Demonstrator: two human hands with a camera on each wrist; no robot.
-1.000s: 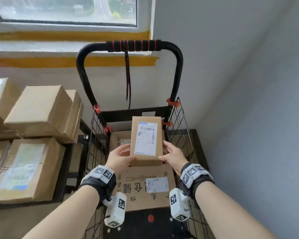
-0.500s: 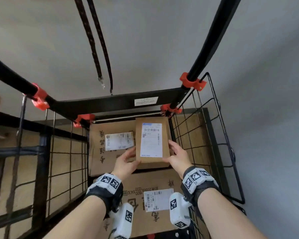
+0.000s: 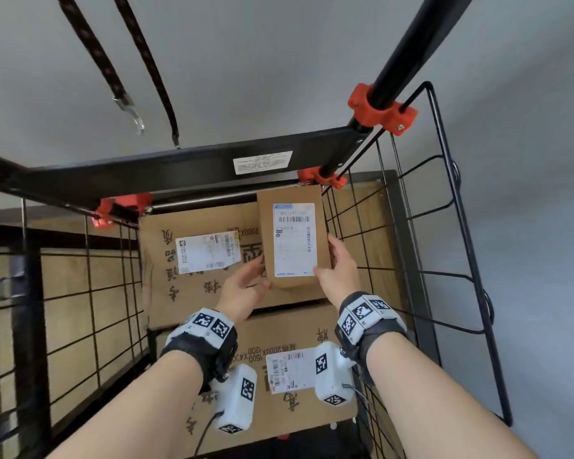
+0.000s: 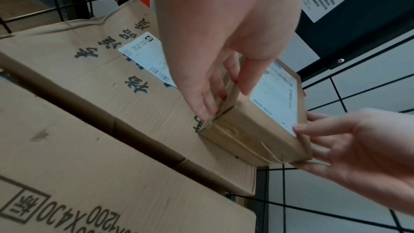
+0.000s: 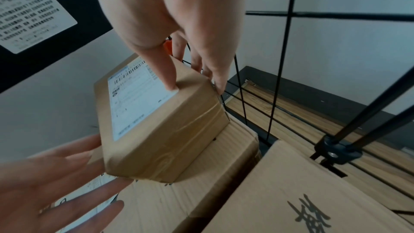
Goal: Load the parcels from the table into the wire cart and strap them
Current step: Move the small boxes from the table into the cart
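Observation:
A small brown parcel (image 3: 292, 240) with a white shipping label lies lengthwise in the back right corner of the black wire cart (image 3: 444, 226). It sits on a large printed carton (image 3: 196, 293), its near end a little raised in the right wrist view. My left hand (image 3: 256, 276) pinches its left near edge, thumb on top. My right hand (image 3: 332, 260) grips the right side, close to the mesh. The left wrist view shows the parcel (image 4: 257, 121), my left hand (image 4: 212, 84) and my right hand (image 4: 358, 139). From the right wrist I see the parcel (image 5: 156, 130) under my right hand (image 5: 190, 77).
A second large carton (image 3: 295, 332) fills the cart's front part, lower than the rear one. A black crossbar (image 3: 179, 173) spans the cart's back. A dark strap with a metal hook (image 3: 126, 104) hangs above it. Wooden surfaces (image 3: 63, 293) show through the left mesh.
Both hands carried the small parcel down from above the cart's middle to the back right corner, onto the rear carton. My head moved down close over the cart.

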